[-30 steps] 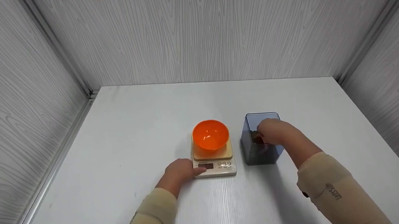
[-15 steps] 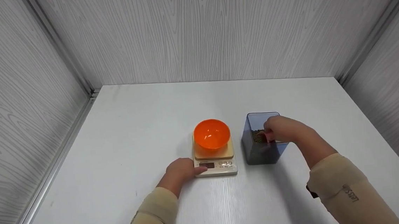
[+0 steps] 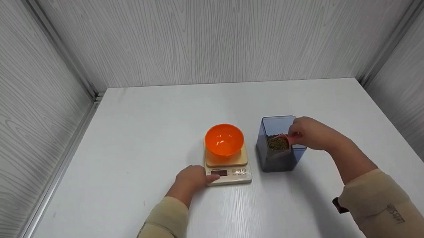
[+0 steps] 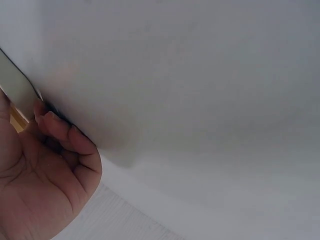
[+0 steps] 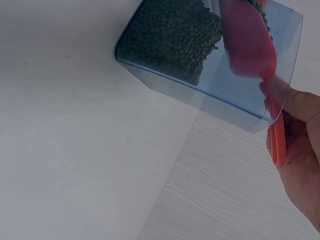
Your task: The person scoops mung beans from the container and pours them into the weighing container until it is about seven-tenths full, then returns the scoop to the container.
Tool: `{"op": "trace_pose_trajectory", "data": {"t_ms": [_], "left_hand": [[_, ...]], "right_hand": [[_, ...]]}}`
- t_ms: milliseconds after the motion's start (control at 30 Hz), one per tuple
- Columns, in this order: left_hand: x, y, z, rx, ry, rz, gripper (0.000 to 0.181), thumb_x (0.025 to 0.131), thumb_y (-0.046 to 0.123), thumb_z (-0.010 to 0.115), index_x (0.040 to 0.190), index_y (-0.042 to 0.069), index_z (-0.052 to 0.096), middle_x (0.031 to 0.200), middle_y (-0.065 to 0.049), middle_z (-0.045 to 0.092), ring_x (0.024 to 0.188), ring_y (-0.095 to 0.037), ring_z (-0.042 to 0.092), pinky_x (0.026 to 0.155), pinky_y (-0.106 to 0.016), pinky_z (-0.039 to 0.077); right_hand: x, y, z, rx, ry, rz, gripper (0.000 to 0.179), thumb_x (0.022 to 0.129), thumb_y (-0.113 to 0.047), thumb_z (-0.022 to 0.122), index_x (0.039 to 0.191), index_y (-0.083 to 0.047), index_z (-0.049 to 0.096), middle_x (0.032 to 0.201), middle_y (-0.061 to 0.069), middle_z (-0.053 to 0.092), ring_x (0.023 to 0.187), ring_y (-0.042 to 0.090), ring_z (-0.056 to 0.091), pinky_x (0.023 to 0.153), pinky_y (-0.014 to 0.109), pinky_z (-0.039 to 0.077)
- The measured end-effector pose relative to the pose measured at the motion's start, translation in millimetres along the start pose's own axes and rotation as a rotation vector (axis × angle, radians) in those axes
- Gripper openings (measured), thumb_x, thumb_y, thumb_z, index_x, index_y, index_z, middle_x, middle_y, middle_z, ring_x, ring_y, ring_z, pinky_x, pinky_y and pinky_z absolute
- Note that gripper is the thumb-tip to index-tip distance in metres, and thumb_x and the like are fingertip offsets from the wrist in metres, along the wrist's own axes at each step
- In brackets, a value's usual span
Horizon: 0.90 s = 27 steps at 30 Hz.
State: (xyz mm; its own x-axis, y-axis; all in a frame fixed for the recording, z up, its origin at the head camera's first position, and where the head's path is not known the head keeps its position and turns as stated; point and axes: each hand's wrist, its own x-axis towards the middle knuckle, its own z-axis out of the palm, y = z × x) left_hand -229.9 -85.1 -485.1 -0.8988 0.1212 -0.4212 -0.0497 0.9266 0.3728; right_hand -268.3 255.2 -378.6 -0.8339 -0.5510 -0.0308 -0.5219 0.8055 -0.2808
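My left hand grips the left front corner of a white kitchen scale, thumb on top by the dark display and fingers curled at its side. On the scale's tan platform stands an orange bowl, with nothing seen in it. To the right, my right hand holds the handle of a pinkish-red scoop inside a clear bluish container. Small dark green grains, like mung beans, partly fill the container. In the head view, the scoop bears a heap of grains.
Scale and container stand a short gap apart on a white table. Grey wood-patterned panels rise behind and on both sides.
My right hand has drawn back to the right and risen from inside the container to its rim, and the scoop's heap of grains now shows. My left hand stays on the scale.
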Motion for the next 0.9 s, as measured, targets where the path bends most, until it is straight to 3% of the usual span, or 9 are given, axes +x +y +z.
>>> {"op": "trace_pose_trajectory", "data": {"t_ms": [367,900], "left_hand": [[-0.4,-0.9,2.1,-0.002,0.008,0.013,0.055,0.078,0.061,0.057,0.088,0.008,0.066,0.078,-0.005,0.057,0.074,-0.021,0.051,0.079,-0.039,0.045],[2.2,-1.1,0.8,0.02,0.001,0.009,0.051,0.078,0.061,0.057,0.079,0.011,0.064,0.074,-0.004,0.054,0.072,-0.021,0.049,0.075,-0.037,0.045]], "right_hand": [[-19.8,15.5,1.3,0.159,0.044,0.056,0.008,0.082,-0.006,0.066,0.089,-0.009,0.066,0.085,0.0,0.055,0.079,0.015,0.049,0.068,0.032,0.043],[-33.5,29.0,6.6,0.223,0.133,0.07,0.009,0.084,-0.01,0.065,0.093,-0.011,0.064,0.086,0.0,0.053,0.078,0.016,0.047,0.065,0.024,0.044]]}}
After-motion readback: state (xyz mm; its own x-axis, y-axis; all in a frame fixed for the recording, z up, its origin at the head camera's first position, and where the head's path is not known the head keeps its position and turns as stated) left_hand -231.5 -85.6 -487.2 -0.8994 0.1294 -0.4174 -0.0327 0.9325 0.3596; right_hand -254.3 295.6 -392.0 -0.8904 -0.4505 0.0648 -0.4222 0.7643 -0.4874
